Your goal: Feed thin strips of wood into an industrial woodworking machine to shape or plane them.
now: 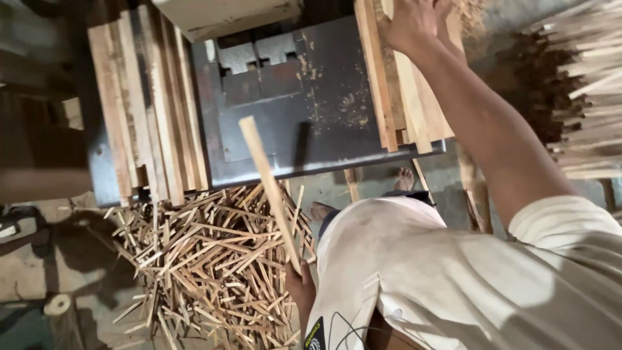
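**Wood strip in one hand, stacked boards under the other**

The left hand (299,280) is clamped around the lower end of a thin wood strip (267,185), which slants up and away over the dark metal worktop (311,123). The right hand (414,24) reaches out with fingers curled over the top of a stack of boards (405,104) on the worktop's right side. A second stack of boards (148,107) lies along its left side. Below, a heap of offcut strips (207,266) covers the floor. A small black label with yellow marking (314,334) sits at the hem of the pale shirt (440,272)
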